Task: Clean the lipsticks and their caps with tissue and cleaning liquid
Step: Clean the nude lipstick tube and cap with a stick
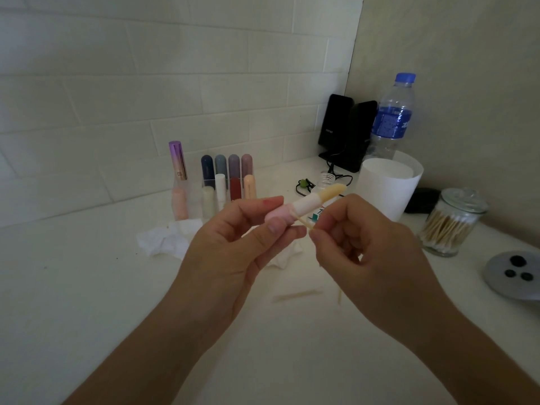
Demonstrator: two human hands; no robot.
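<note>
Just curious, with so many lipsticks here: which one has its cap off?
The pink-and-white lipstick in the left hand: its pale yellow stick is bare. The lipsticks standing by the wall appear capped.

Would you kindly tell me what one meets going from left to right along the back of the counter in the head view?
Purple-capped tube → cluster of standing lipsticks → black speakers → water bottle → glass jar of cotton swabs → grey disc.

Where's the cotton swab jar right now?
In the head view, the jar stands on the right of the counter, between the white cup and the grey disc.
</note>
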